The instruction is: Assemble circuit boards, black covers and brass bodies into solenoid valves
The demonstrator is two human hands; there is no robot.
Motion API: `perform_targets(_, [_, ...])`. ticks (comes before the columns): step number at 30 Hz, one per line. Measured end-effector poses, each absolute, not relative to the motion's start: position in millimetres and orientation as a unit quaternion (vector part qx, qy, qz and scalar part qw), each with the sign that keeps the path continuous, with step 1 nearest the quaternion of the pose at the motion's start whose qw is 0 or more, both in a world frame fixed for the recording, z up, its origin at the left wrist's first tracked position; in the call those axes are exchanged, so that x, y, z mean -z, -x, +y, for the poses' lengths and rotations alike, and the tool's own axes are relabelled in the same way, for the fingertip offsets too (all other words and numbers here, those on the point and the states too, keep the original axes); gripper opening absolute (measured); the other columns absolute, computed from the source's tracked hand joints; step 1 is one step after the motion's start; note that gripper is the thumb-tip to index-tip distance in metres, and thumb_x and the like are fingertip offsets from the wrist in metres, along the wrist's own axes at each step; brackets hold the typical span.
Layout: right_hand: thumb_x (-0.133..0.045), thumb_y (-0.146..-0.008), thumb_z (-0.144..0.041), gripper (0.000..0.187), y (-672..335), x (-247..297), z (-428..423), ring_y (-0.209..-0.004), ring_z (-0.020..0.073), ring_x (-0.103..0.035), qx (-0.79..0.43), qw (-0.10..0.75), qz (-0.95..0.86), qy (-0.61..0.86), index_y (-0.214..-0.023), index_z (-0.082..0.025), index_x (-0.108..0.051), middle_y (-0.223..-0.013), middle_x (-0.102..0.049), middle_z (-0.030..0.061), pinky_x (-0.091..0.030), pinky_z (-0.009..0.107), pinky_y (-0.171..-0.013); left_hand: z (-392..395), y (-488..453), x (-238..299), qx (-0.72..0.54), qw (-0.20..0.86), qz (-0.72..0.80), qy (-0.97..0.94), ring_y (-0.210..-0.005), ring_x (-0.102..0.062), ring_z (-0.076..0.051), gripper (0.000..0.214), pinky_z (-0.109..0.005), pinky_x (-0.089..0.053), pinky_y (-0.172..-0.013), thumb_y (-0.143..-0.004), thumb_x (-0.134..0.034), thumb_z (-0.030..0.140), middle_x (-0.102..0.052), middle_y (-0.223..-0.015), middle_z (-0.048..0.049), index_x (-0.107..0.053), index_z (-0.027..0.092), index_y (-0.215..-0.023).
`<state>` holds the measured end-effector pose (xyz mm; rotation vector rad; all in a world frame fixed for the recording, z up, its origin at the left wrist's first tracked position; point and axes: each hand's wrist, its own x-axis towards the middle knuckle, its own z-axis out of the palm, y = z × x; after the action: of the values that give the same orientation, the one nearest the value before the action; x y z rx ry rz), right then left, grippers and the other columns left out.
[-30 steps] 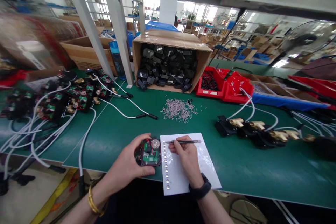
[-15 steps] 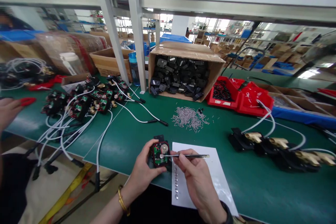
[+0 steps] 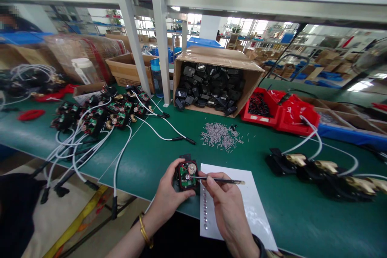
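Observation:
My left hand (image 3: 169, 187) is closed around a small black housing (image 3: 187, 175) with a green circuit board and a round metal part inside its open face. In my right hand (image 3: 225, 199) is a slim pair of dark metal tweezers (image 3: 228, 180), pinched between thumb and fingers. Their tip touches or nearly touches a small round silvery piece (image 3: 188, 177) on the board; I cannot tell which. Under my right hand lies a white sheet (image 3: 252, 205), with a column of small shiny discs (image 3: 205, 211) along its left edge.
Small metal pins (image 3: 220, 135) lie piled beyond the sheet. Behind them a cardboard box (image 3: 223, 54) holds black housings. Red bins (image 3: 263, 119) stand to its right. Circuit-board units with white cables (image 3: 93, 121) cover the left; black units with brass fittings (image 3: 326, 166) lie right.
The view has shifted slightly. The other person's hand at the far left has gone from view, leaving the red ring on the table. My hands keep nearly the same pose.

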<state>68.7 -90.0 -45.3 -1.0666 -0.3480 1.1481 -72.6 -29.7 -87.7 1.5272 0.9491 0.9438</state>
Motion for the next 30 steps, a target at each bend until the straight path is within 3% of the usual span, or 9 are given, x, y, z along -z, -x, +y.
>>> perform_targets(6, [-0.082, -0.055, -0.037, 0.034, -65.4, 46.8, -90.2, -0.083, 0.0243, -0.062, -0.495, 0.696, -0.164, 0.494, -0.074, -0.018, -0.061, -0.084, -0.071, 0.0084, -0.04, 0.041, -0.084, -30.1, 70.7, 88.5, -0.398, 0.529, 0.403, -0.631, -0.12, -0.047, -0.026, 0.075, -0.042, -0.03, -0.107, -0.058, -0.076, 0.012, -0.05, -0.128, -0.0064, -0.041, 0.025, -0.123])
perform_targets(26, [-0.079, -0.06, -0.035, 0.029, -67.6, 47.5, -89.2, -0.082, 0.0207, -0.06, -0.491, 0.686, -0.196, 0.501, -0.075, -0.018, -0.061, -0.082, -0.07, 0.0045, -0.04, 0.035, -0.081, -32.5, 68.4, 87.8, -0.403, 0.526, 0.401, -0.633, -0.123, -0.042, -0.028, 0.073, -0.047, -0.024, -0.11, -0.061, -0.074, 0.013, -0.047, -0.13, -0.0088, -0.039, 0.023, -0.125])
perform_targets(30, [-0.078, -0.062, -0.034, 0.027, -68.0, 47.0, -90.0, -0.082, 0.0208, -0.06, -0.486, 0.684, -0.205, 0.503, -0.076, -0.018, -0.06, -0.083, -0.07, 0.0047, -0.04, 0.035, -0.081, -33.2, 68.0, 83.8, -0.426, 0.485, 0.385, -0.66, -0.128, -0.035, -0.029, 0.068, -0.047, -0.024, -0.109, -0.063, -0.073, 0.014, -0.036, -0.137, -0.0092, -0.041, 0.024, -0.123])
